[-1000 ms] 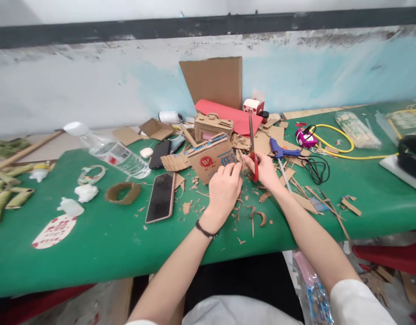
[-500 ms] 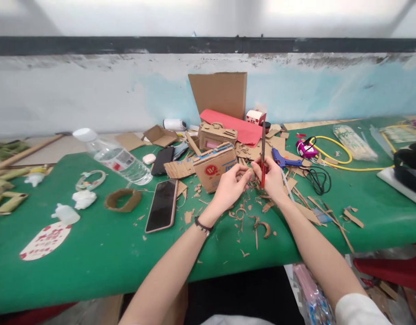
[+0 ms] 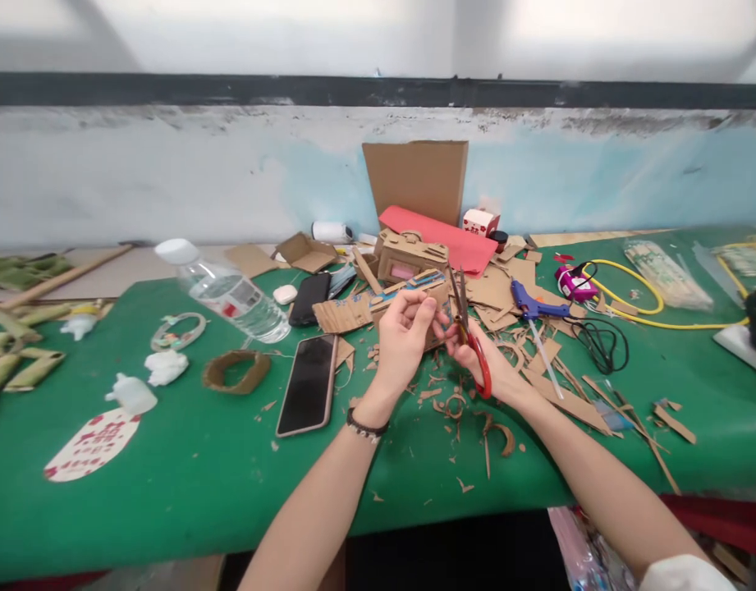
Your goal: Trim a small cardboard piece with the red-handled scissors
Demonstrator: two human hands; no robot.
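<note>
Red-handled scissors [image 3: 483,369] are in my right hand [image 3: 481,355], their blades pointing up and slightly apart. My left hand [image 3: 407,332] is closed in a pinch close to the blades; whatever lies between its fingertips is too small to make out. Behind my hands sit a printed cardboard piece [image 3: 346,313] and a small cardboard construction [image 3: 410,256]. Cardboard scraps [image 3: 506,439] and a small ring [image 3: 455,405] lie on the green table [image 3: 230,476] below my hands.
A phone [image 3: 307,384], a brown cardboard ring [image 3: 235,371] and a tilted water bottle [image 3: 230,295] are on the left. To the right lie a blue glue gun [image 3: 534,304], a purple plug block [image 3: 575,283] and yellow cable [image 3: 636,287]. Brown cardboard [image 3: 418,180] leans against the wall.
The scissors have swung lower in my right hand, with their blades now parted and red handles showing. My left hand has turned and still pinches. The whole view has shifted slightly.
</note>
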